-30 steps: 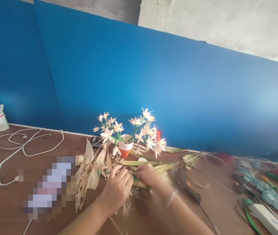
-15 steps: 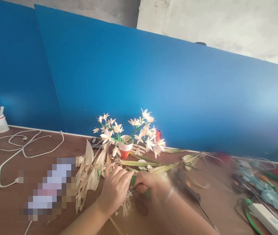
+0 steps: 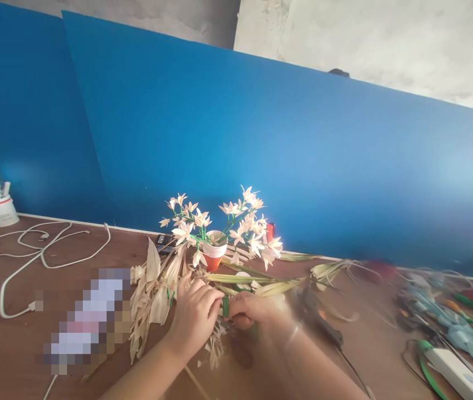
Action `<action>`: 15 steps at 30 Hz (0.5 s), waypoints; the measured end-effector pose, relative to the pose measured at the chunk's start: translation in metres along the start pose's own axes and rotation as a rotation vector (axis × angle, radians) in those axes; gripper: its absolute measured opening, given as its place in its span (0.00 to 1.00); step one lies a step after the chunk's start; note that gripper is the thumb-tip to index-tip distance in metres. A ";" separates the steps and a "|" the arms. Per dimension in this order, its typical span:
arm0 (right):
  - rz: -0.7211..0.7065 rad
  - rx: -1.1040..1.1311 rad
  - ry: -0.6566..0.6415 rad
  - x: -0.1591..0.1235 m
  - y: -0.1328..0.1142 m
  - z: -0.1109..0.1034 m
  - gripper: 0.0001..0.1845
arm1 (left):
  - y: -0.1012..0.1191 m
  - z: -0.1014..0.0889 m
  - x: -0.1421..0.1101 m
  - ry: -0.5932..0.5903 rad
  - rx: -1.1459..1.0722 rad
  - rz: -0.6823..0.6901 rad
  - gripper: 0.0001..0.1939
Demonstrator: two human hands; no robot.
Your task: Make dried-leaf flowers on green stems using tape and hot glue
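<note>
Between my hands runs a short strip of green tape (image 3: 225, 306). My left hand (image 3: 195, 314) is closed, thumb and fingertips pinched at the strip's left end. My right hand (image 3: 251, 311) has its fingers curled around the other end, and a bit of green shows under them. What else the fingers hold is hidden. Below the fingertips is a pale husk flower spray (image 3: 215, 347); whether it hangs from my hand I cannot tell. Just beyond, a red and white paper cup (image 3: 214, 261) holds cream flowers (image 3: 253, 228) on green stems.
Dried husks (image 3: 142, 311) lie left of my hands, pale green stalks (image 3: 278, 286) behind them. A dark tool with a cord (image 3: 328, 328) is near my right forearm. White cable (image 3: 39, 253) loops at left. A white power strip (image 3: 455, 369) and tangled ribbons (image 3: 465, 333) are at right.
The green strip between my hands has turned more upright. My left fingers have shifted slightly left, and the right hand stays close to where it was. The whole view has moved slightly.
</note>
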State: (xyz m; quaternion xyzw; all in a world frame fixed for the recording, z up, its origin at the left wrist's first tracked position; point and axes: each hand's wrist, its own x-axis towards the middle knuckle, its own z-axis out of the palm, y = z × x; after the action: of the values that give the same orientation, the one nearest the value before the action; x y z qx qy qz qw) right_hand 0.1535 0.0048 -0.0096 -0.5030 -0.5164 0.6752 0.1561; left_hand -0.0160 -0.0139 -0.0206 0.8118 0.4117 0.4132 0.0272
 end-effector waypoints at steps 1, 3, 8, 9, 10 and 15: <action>-0.007 -0.006 0.018 -0.001 0.001 0.000 0.17 | 0.000 0.000 0.001 0.000 -0.018 -0.024 0.08; -0.021 -0.021 0.063 -0.002 0.001 0.001 0.14 | -0.001 0.000 0.001 0.006 -0.050 -0.064 0.08; -0.083 -0.067 0.228 -0.005 0.001 0.001 0.11 | -0.006 0.002 0.002 -0.008 -0.091 -0.142 0.07; -0.093 -0.080 0.255 -0.006 0.001 0.000 0.11 | -0.007 0.003 0.002 -0.016 -0.096 -0.156 0.07; -0.100 -0.094 0.277 -0.006 0.002 0.000 0.12 | -0.008 0.003 0.002 -0.022 -0.101 -0.169 0.07; -0.165 -0.179 0.422 -0.011 0.004 0.002 0.08 | -0.008 0.001 0.005 -0.042 -0.140 -0.264 0.06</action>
State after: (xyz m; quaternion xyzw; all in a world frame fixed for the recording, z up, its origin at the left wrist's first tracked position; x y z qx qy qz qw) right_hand 0.1580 -0.0056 -0.0077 -0.6009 -0.5696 0.4914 0.2702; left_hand -0.0189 -0.0045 -0.0215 0.7551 0.4844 0.4167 0.1467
